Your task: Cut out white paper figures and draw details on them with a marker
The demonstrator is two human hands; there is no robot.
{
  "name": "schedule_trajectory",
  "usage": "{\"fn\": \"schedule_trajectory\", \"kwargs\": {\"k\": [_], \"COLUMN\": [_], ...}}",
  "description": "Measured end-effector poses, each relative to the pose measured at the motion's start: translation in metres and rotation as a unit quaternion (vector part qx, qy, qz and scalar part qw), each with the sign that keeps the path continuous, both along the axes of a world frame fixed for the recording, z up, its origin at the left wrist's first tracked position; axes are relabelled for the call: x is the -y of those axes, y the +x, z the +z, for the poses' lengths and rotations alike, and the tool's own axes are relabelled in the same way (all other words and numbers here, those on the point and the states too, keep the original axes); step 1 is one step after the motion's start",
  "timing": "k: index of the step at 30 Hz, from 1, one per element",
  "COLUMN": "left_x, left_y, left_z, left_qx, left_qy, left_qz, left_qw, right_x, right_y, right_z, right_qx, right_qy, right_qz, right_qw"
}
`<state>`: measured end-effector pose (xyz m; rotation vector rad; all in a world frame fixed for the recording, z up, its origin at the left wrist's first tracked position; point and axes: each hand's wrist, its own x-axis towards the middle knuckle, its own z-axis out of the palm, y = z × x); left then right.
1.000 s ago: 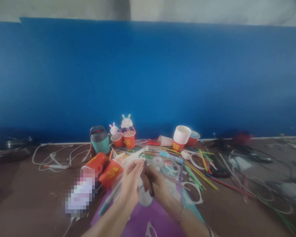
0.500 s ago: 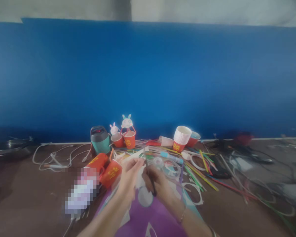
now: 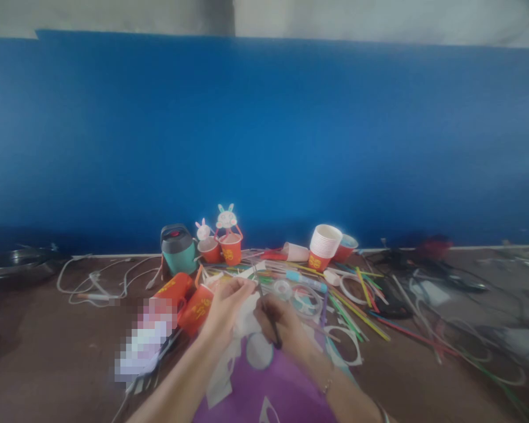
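Observation:
My left hand (image 3: 226, 306) pinches a piece of white paper (image 3: 247, 318), partly hidden by the fingers. Close beside it, my right hand (image 3: 284, 324) is closed round dark-handled scissors (image 3: 273, 335), whose blades point away from me near the left fingertips. I cannot make out whether the blades touch the paper. Below both hands lies a round white paper disc (image 3: 260, 351) on a purple sheet (image 3: 268, 385). A cut white scrap (image 3: 220, 382) rests by my left forearm.
Red paper cups (image 3: 197, 309) lie at the left near a teal bottle (image 3: 178, 255). Rabbit-topped cups (image 3: 231, 249) stand behind. A cup stack (image 3: 325, 244), coloured strips (image 3: 357, 311), tape rolls (image 3: 306, 298) and a ring-shaped paper scrap (image 3: 344, 345) spread to the right. White cables (image 3: 97, 288) lie left.
My left hand has shifted slightly left, showing more of the white paper and the scrap beside my forearm. My right hand keeps the scissors in nearly the same place.

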<state>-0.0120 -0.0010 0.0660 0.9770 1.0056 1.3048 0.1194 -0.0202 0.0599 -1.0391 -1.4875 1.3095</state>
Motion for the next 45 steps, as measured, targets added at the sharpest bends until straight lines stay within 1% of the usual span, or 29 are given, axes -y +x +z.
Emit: {"fn": "schedule_trajectory", "kwargs": {"k": [3, 6, 12, 16, 20, 22, 27, 30, 33, 36, 38, 42, 45], "left_x": [-0.002, -0.003, -0.004, -0.007, -0.011, -0.013, -0.014, -0.013, -0.013, -0.011, -0.01, -0.006, -0.004], "left_y": [-0.002, -0.004, -0.007, -0.011, -0.02, -0.022, -0.017, -0.012, -0.01, -0.008, -0.007, -0.003, -0.002], "left_z": [0.0, 0.002, 0.003, 0.003, 0.003, 0.002, -0.002, -0.006, -0.011, -0.015, -0.015, -0.01, -0.008], "left_qx": [0.001, -0.019, -0.052, -0.045, -0.071, -0.089, -0.158, -0.167, -0.152, -0.113, -0.088, -0.045, -0.006], "left_qy": [-0.001, 0.012, 0.021, 0.017, 0.002, -0.001, 0.02, 0.034, 0.035, 0.014, 0.003, 0.014, -0.003], "left_qz": [-0.014, -0.017, -0.016, -0.024, -0.043, -0.054, -0.088, -0.097, -0.114, -0.129, -0.128, -0.123, -0.124], "left_qw": [1.0, 1.0, 0.998, 0.999, 0.997, 0.995, 0.983, 0.98, 0.981, 0.985, 0.988, 0.991, 0.992], "right_x": [0.0, -0.001, 0.0, -0.002, -0.007, -0.01, -0.017, -0.018, -0.015, -0.012, -0.01, -0.011, -0.013], "right_y": [0.001, 0.001, 0.004, 0.007, 0.012, 0.014, 0.012, 0.011, 0.012, 0.012, 0.012, 0.01, 0.009], "right_z": [0.0, 0.001, 0.003, -0.003, -0.009, -0.01, -0.013, -0.015, -0.01, -0.003, -0.001, -0.008, -0.014], "right_qx": [-0.008, -0.012, 0.019, 0.036, 0.07, 0.046, -0.072, -0.089, -0.066, -0.046, -0.048, -0.059, -0.064], "right_qy": [-0.004, -0.008, 0.017, 0.031, 0.045, 0.026, -0.036, -0.043, -0.026, -0.001, 0.008, 0.001, -0.017], "right_qz": [0.01, 0.014, 0.01, 0.009, 0.013, 0.012, -0.037, -0.03, -0.031, -0.058, -0.069, -0.074, -0.062], "right_qw": [1.0, 1.0, 1.0, 0.999, 0.996, 0.999, 0.996, 0.995, 0.997, 0.997, 0.996, 0.995, 0.996]}}
